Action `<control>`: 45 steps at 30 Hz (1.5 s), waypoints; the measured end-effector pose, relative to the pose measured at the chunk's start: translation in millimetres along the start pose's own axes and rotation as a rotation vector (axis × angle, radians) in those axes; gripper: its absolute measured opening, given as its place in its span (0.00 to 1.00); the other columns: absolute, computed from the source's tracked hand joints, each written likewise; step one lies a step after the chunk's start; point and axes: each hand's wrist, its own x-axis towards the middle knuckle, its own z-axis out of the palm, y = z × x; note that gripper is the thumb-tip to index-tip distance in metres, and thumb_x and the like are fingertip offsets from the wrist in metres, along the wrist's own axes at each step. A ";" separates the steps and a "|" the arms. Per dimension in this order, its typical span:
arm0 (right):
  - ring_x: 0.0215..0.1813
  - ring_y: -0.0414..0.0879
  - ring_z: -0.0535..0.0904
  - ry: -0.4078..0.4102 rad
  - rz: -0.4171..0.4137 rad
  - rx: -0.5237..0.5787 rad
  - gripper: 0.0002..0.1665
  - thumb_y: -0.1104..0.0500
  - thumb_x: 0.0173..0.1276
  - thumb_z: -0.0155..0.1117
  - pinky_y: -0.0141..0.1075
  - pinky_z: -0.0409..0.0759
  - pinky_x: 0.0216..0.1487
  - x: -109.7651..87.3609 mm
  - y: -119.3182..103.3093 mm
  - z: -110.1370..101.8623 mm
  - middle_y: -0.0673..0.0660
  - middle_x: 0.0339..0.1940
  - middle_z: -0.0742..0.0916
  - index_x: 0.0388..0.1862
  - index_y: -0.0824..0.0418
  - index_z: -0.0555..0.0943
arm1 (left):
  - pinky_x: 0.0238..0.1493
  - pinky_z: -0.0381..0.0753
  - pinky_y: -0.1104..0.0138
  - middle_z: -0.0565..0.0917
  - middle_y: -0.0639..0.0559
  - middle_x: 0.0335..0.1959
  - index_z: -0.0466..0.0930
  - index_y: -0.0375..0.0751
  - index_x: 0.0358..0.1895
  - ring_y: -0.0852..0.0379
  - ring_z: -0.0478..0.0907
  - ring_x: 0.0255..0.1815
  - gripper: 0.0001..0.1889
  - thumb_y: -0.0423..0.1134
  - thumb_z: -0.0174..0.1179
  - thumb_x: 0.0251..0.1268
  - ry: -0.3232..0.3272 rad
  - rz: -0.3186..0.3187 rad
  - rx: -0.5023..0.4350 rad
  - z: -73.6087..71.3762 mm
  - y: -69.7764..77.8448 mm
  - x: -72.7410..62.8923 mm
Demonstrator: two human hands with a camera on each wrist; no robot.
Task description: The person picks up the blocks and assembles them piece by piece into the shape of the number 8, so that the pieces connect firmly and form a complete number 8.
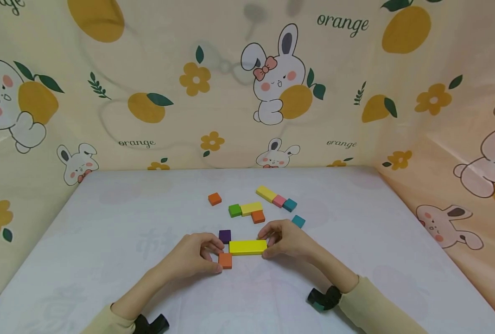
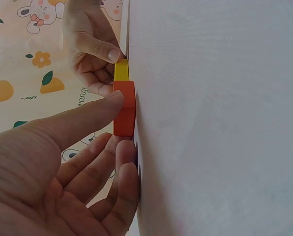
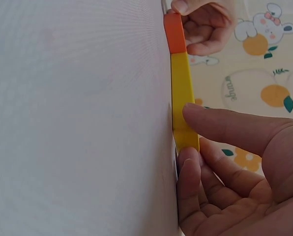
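Observation:
On the white tabletop, my left hand (image 1: 192, 255) pinches a small orange block (image 1: 225, 261), its thumb against one side and its fingers curled behind. In the left wrist view the thumb presses the orange block (image 2: 124, 110). My right hand (image 1: 288, 239) grips the right end of a long yellow block (image 1: 248, 247) between thumb and fingers, as the right wrist view shows on the yellow block (image 3: 182, 83). The orange block sits at the yellow block's near left corner. A purple block (image 1: 225, 236) stands at its far left corner, close to the left fingertips.
Behind the hands lie a lone orange block (image 1: 215, 199), a cluster with a green block (image 1: 235, 210), and a slanting row led by a pale yellow block (image 1: 266, 194). A teal block (image 1: 298, 221) is just beyond the right hand. A patterned cloth wall (image 1: 231, 153) borders the table.

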 end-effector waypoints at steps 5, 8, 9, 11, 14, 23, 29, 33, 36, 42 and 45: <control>0.35 0.50 0.77 -0.006 -0.003 0.001 0.21 0.66 0.50 0.80 0.34 0.77 0.36 1.4 0.8 0.1 0.55 0.35 0.83 0.44 0.61 0.83 | 0.33 0.79 0.65 0.85 0.58 0.39 0.81 0.41 0.49 0.55 0.78 0.28 0.21 0.38 0.77 0.51 0.003 -0.002 0.002 -0.2 0.1 -0.7; 0.35 0.50 0.77 -0.009 -0.006 0.003 0.21 0.67 0.50 0.80 0.34 0.77 0.36 1.8 1.1 0.2 0.55 0.35 0.83 0.44 0.62 0.83 | 0.33 0.79 0.65 0.85 0.57 0.39 0.81 0.41 0.49 0.55 0.78 0.28 0.21 0.38 0.77 0.51 0.006 -0.002 0.002 -0.6 0.6 -1.5; 0.35 0.50 0.77 -0.010 -0.006 0.004 0.21 0.67 0.50 0.80 0.34 0.77 0.36 1.8 1.0 0.2 0.55 0.35 0.83 0.44 0.62 0.83 | 0.33 0.79 0.65 0.85 0.57 0.39 0.81 0.41 0.49 0.55 0.78 0.28 0.21 0.38 0.77 0.51 0.007 -0.002 0.002 -0.7 0.9 -1.8; 0.35 0.50 0.77 -0.012 -0.007 0.006 0.22 0.67 0.50 0.80 0.34 0.77 0.36 1.8 0.7 0.1 0.55 0.35 0.83 0.44 0.62 0.83 | 0.33 0.79 0.65 0.85 0.57 0.39 0.81 0.41 0.49 0.55 0.78 0.28 0.21 0.38 0.76 0.51 0.010 0.000 0.003 -0.6 1.0 -2.0; 0.35 0.50 0.77 -0.014 -0.006 0.010 0.22 0.67 0.50 0.80 0.34 0.78 0.36 1.6 -0.2 -0.1 0.55 0.35 0.83 0.44 0.62 0.83 | 0.33 0.79 0.65 0.85 0.57 0.40 0.81 0.41 0.49 0.55 0.78 0.28 0.21 0.39 0.76 0.51 0.011 0.001 0.005 -0.4 0.9 -2.2; 0.35 0.51 0.78 -0.023 -0.010 -0.013 0.21 0.64 0.52 0.80 0.35 0.79 0.37 -1.3 -2.7 -2.6 0.56 0.36 0.84 0.45 0.61 0.83 | 0.34 0.79 0.65 0.86 0.57 0.40 0.81 0.41 0.49 0.56 0.79 0.28 0.21 0.39 0.76 0.51 0.006 0.007 0.005 0.0 -0.6 -0.8; 0.37 0.51 0.79 0.032 -0.044 -0.067 0.21 0.62 0.55 0.78 0.37 0.80 0.39 -6.6 -11.4 -20.3 0.57 0.41 0.85 0.47 0.63 0.83 | 0.33 0.79 0.65 0.85 0.57 0.40 0.81 0.42 0.49 0.56 0.78 0.28 0.21 0.39 0.77 0.51 0.002 -0.002 0.003 -0.1 0.4 -1.6; 0.40 0.51 0.80 0.106 -0.091 -0.080 0.20 0.62 0.57 0.77 0.37 0.80 0.39 -11.6 -13.8 -44.8 0.60 0.45 0.85 0.47 0.64 0.83 | 0.33 0.79 0.66 0.85 0.57 0.40 0.81 0.41 0.49 0.55 0.78 0.28 0.21 0.38 0.77 0.50 0.007 -0.004 -0.003 -1.2 3.1 -2.5; 0.42 0.51 0.80 0.134 -0.115 -0.099 0.19 0.62 0.57 0.78 0.37 0.79 0.39 -13.8 -8.5 -67.6 0.61 0.45 0.86 0.47 0.63 0.84 | 0.33 0.79 0.66 0.85 0.57 0.40 0.81 0.41 0.49 0.55 0.78 0.28 0.21 0.39 0.77 0.51 0.008 -0.007 0.001 -1.4 3.3 -3.0; 0.46 0.53 0.80 0.040 -0.154 -0.161 0.23 0.63 0.58 0.76 0.40 0.81 0.44 -9.3 15.9 -109.3 0.59 0.48 0.86 0.53 0.62 0.82 | 0.34 0.79 0.64 0.85 0.58 0.40 0.81 0.42 0.49 0.55 0.78 0.29 0.21 0.39 0.77 0.51 0.008 -0.004 0.007 -0.6 -0.1 -2.0; 0.49 0.54 0.78 -0.016 -0.143 -0.157 0.25 0.63 0.59 0.75 0.42 0.80 0.48 -5.1 28.5 -122.0 0.56 0.51 0.85 0.56 0.61 0.81 | 0.33 0.80 0.64 0.85 0.57 0.40 0.81 0.42 0.49 0.55 0.78 0.28 0.21 0.38 0.77 0.51 0.007 0.003 0.005 -0.2 -1.1 -1.2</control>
